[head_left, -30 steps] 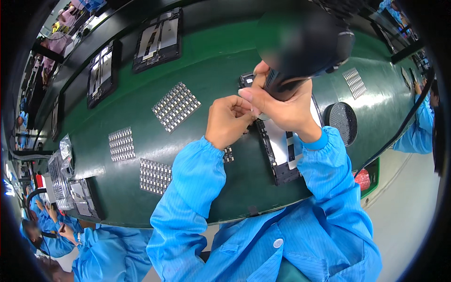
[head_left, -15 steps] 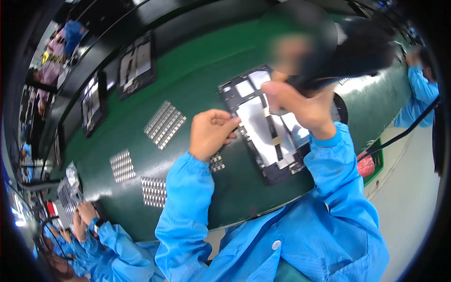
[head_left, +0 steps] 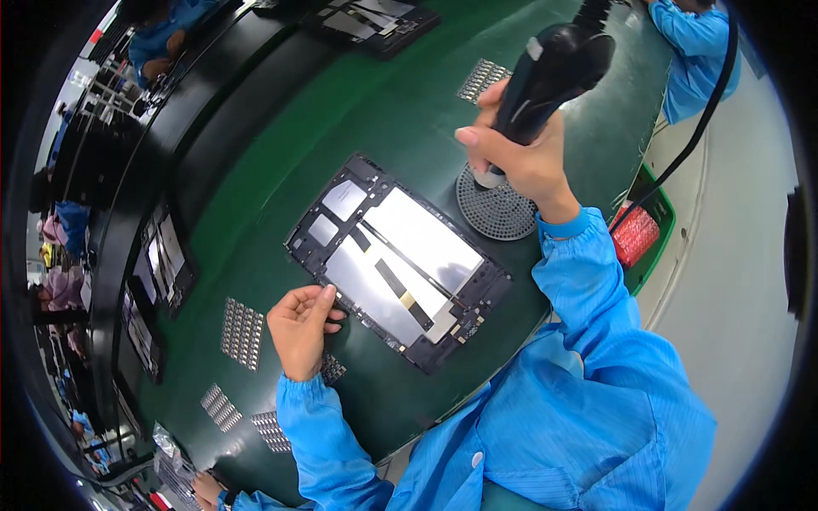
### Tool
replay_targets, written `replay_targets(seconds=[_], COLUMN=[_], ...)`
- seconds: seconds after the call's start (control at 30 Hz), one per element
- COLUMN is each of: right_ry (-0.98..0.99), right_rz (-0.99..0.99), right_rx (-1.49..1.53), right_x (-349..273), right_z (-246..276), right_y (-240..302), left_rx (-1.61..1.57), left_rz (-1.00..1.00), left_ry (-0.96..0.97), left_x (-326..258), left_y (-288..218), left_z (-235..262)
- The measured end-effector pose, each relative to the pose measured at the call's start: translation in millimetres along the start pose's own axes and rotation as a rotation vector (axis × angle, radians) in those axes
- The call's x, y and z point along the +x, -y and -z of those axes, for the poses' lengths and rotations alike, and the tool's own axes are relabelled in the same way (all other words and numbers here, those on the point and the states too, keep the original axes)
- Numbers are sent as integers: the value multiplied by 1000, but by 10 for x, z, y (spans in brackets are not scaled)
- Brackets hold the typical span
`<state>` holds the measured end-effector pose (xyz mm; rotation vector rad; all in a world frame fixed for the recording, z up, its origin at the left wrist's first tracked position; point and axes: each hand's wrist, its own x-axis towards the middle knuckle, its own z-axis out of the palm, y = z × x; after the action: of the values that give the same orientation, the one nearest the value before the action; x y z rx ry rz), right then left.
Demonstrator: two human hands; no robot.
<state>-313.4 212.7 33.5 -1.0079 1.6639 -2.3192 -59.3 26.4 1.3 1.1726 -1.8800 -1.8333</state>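
Close to the tabletop's [head_left: 400, 128] near edge lies an opened tablet housing [head_left: 413, 268]. The left hand [head_left: 302, 330] is at its left side, thumb and fingers curled near each other; whether that grip pinches anything, I cannot tell. Beyond, the right hand's [head_left: 532, 166] grip wraps a black handheld tool [head_left: 545, 81] above a round gridded tray [head_left: 503, 223]. A second housing [head_left: 375, 24] lies by the far edge.

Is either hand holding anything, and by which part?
The right hand grips a black handheld tool around its lower body. The left hand is by the tablet at its edge; any grip there is unclear.
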Motion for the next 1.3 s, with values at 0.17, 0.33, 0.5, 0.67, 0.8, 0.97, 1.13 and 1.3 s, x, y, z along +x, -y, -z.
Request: replay_targets(seconds=[0.17, 0.33, 0.5, 0.67, 0.8, 0.97, 1.13, 1.3], right_ry=[-13, 16, 14, 11, -18, 66, 397, 501], right_rz=[-29, -35, -18, -22, 9, 124, 125, -9], right_rx=[-17, -10, 15, 20, 13, 153, 71, 157], right_x=[37, 51, 30, 30, 33, 47, -72, -244], right_z=[-21, -4, -33, -18, -115, -619, -1297, -1732], right_y=[-28, -77, -87, -93, 16, 294, 266, 88], left_rx=[-2, 25, -5, -38, 11, 27, -56, -58], left_rz=[-17, -37, -54, -42, -49, -31, -34, -19], left_ry=[6, 14, 42, 91, 87, 131, 231, 202], left_x=[-2, 2, -15, -5, -21, -34, -33, -89], left_y=[26, 43, 70, 83, 91, 46, 135, 158], left_z=[16, 9, 63, 107, 110, 33, 66, 70])
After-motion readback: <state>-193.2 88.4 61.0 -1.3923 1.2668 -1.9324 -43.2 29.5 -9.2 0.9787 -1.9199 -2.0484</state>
